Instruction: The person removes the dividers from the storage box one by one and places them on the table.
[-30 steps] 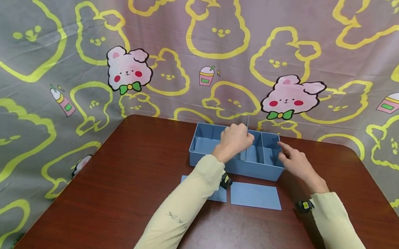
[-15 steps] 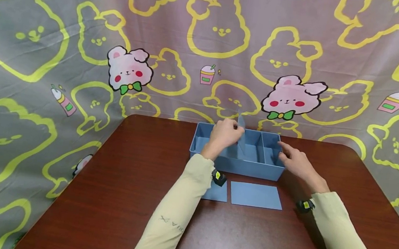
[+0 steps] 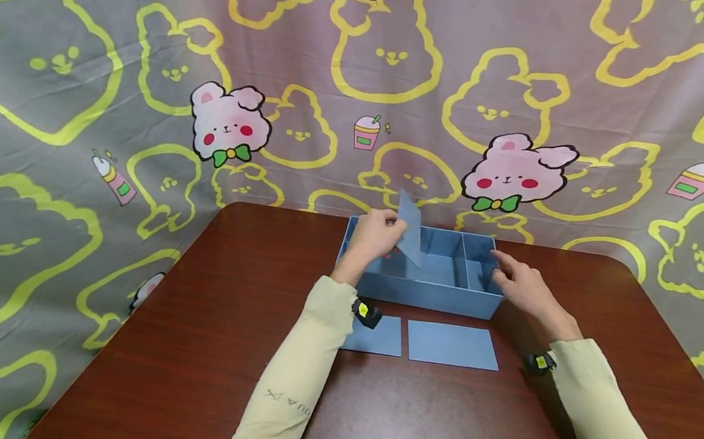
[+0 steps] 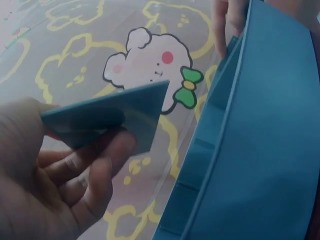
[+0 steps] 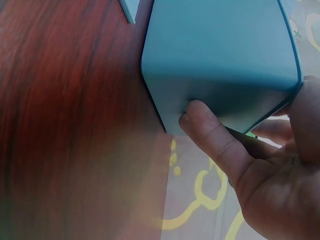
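A long blue divided box [image 3: 430,296] stands near the back of the table. My left hand [image 3: 375,235] pinches a thin blue divider panel [image 3: 411,229] between thumb and fingers. That panel is tilted and held up over the left half of the box. In the left wrist view the same divider panel [image 4: 142,112] shows against the backdrop, with the fingers partly under it. My right hand [image 3: 527,292] grips the right end of the box, with digits at the rim and a fingertip [image 5: 197,111] on the outer end wall. A fixed-looking partition [image 3: 464,261] stands upright near that end.
Two flat blue panels lie side by side in front of the box: a right panel [image 3: 453,345] and a left panel [image 3: 383,336] partly covered by the left arm. The brown table [image 3: 184,345] ends at a patterned cloth backdrop [image 3: 305,50] behind the box.
The left hand has moved left and drawn the divider panel up out of the box's middle, turning it more face-on. The right hand has stayed at the box's end.
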A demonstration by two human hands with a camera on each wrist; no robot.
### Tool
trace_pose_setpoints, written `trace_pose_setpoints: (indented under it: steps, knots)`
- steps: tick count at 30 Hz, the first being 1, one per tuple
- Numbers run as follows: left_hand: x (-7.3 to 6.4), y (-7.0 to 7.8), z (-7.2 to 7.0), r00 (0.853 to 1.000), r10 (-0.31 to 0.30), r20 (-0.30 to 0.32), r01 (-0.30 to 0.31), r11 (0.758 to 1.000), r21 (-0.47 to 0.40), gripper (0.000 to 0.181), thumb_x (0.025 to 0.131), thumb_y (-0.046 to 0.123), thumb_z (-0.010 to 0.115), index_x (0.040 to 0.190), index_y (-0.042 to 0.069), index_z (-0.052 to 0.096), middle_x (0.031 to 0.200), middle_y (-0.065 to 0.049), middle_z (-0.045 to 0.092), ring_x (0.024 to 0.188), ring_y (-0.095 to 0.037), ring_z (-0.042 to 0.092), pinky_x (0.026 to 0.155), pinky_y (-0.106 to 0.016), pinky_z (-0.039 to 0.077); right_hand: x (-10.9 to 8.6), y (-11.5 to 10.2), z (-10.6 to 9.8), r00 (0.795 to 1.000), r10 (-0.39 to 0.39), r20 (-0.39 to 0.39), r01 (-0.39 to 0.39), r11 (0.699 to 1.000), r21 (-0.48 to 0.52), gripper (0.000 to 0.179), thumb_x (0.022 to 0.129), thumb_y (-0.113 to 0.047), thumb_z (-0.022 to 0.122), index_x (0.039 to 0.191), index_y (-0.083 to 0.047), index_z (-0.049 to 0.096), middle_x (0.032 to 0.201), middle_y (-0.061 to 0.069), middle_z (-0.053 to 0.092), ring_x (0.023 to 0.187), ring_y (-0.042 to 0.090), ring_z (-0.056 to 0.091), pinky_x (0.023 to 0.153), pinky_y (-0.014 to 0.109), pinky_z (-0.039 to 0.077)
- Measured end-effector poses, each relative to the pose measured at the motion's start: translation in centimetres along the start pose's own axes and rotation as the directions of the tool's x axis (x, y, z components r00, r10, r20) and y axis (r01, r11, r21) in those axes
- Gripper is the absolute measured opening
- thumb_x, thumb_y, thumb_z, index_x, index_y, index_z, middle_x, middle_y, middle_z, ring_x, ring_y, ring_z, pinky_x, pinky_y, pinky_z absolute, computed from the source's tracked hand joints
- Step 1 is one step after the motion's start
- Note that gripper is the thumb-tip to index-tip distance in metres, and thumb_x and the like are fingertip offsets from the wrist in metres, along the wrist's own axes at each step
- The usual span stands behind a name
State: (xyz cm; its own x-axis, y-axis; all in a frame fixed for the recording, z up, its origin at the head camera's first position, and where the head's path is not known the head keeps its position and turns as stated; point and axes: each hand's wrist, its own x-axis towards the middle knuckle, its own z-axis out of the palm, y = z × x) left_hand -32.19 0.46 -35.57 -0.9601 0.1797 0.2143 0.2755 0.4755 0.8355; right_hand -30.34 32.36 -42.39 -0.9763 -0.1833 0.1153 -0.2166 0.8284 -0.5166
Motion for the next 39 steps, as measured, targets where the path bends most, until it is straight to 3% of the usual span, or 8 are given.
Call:
trace_pose_setpoints:
  steps: [12, 16, 19, 26, 30, 33, 36, 39]
  knots:
    - [-0.9, -1.5, -1.6, 0.998, 0.06, -0.021, -0.062, 0.996, -0.068, 0.03, 0.093, 0.026, 0.05, 0.112, 0.015, 0.07, 0.07, -0.016, 0.065, 0.057, -0.033, 0.065, 0.056, -0.03, 0.054, 0.0, -0.1, 0.1, 1.0, 0.005, -0.007, -0.005, 1.0, 0.015, 0.053, 0.101, -0.021, 0.046, 0.151, -0.006, 0.035, 0.068, 0.006, 0.047, 0.051, 0.019, 0.045, 0.051, 0.031, 0.039]
    - [-1.0, -1.9, -2.0, 0.997, 0.056, -0.047, -0.059, 0.996, -0.073, 0.032, 0.093, 0.026, 0.05, 0.117, 0.015, 0.069, 0.063, -0.008, 0.062, 0.051, -0.026, 0.062, 0.057, -0.032, 0.055, -0.1, -0.1, 0.0, 1.0, 0.0, -0.006, 0.0, 1.0, 0.016, 0.053, 0.102, -0.024, 0.044, 0.151, -0.006, 0.034, 0.069, 0.007, 0.046, 0.05, 0.018, 0.044, 0.051, 0.031, 0.039]
    - [-1.0, -2.3, -2.4, 0.997, 0.044, -0.067, -0.05, 0.995, -0.09, 0.035, 0.093, 0.027, 0.051, 0.121, 0.015, 0.068, 0.058, -0.001, 0.058, 0.052, -0.03, 0.063, 0.062, -0.032, 0.055, -0.1, 0.0, -0.1, 1.0, -0.005, 0.003, 0.005, 1.0, 0.017, 0.054, 0.102, -0.024, 0.044, 0.152, -0.005, 0.033, 0.072, 0.008, 0.047, 0.051, 0.018, 0.044, 0.052, 0.031, 0.039]
    - [-1.1, -3.2, -3.3, 0.995, 0.038, -0.087, -0.05, 0.989, -0.141, 0.027, 0.094, 0.029, 0.053, 0.109, 0.015, 0.071, 0.054, -0.001, 0.051, 0.048, -0.024, 0.062, 0.067, -0.032, 0.055, 0.1, 0.1, 0.0, 1.0, -0.001, 0.001, 0.001, 1.0, 0.014, 0.054, 0.102, -0.023, 0.044, 0.152, -0.004, 0.033, 0.074, 0.009, 0.047, 0.052, 0.019, 0.045, 0.052, 0.031, 0.04]
    - [-1.3, -3.7, -3.9, 0.997, 0.004, -0.081, -0.02, 0.98, -0.196, 0.03, 0.094, 0.028, 0.055, 0.116, 0.015, 0.07, 0.073, -0.006, 0.068, 0.051, -0.03, 0.065, 0.063, -0.033, 0.056, 0.1, 0.1, 0.0, 1.0, -0.004, 0.001, 0.004, 1.0, 0.015, 0.054, 0.102, -0.022, 0.045, 0.151, -0.004, 0.033, 0.073, 0.009, 0.048, 0.051, 0.019, 0.045, 0.052, 0.031, 0.039]
    - [-1.4, -4.2, -4.2, 0.997, -0.026, -0.079, 0.007, 0.972, -0.236, 0.031, 0.094, 0.027, 0.056, 0.119, 0.014, 0.07, 0.09, -0.01, 0.073, 0.057, -0.039, 0.066, 0.058, -0.035, 0.056, 0.1, 0.1, 0.0, 1.0, -0.002, 0.001, 0.002, 1.0, 0.016, 0.054, 0.101, -0.02, 0.046, 0.151, -0.004, 0.033, 0.072, 0.009, 0.048, 0.051, 0.019, 0.045, 0.052, 0.031, 0.039]
    - [-1.6, -4.6, -4.5, 0.996, -0.04, -0.081, 0.018, 0.966, -0.258, 0.029, 0.095, 0.026, 0.057, 0.116, 0.012, 0.071, 0.09, -0.014, 0.072, 0.059, -0.041, 0.066, 0.055, -0.037, 0.056, 0.2, 0.2, 0.0, 1.0, 0.001, 0.003, -0.001, 1.0, 0.02, 0.054, 0.101, -0.02, 0.046, 0.152, -0.005, 0.032, 0.072, 0.009, 0.047, 0.051, 0.019, 0.045, 0.051, 0.031, 0.039]
    - [-1.6, -4.9, -4.7, 0.996, -0.039, -0.083, 0.015, 0.962, -0.274, 0.027, 0.094, 0.024, 0.057, 0.111, 0.01, 0.072, 0.086, -0.014, 0.072, 0.058, -0.034, 0.067, 0.054, -0.038, 0.057, 0.2, 0.3, 0.1, 1.0, 0.001, 0.007, -0.001, 1.0, 0.022, 0.055, 0.101, -0.02, 0.046, 0.152, -0.005, 0.032, 0.073, 0.009, 0.047, 0.051, 0.019, 0.044, 0.051, 0.031, 0.039]
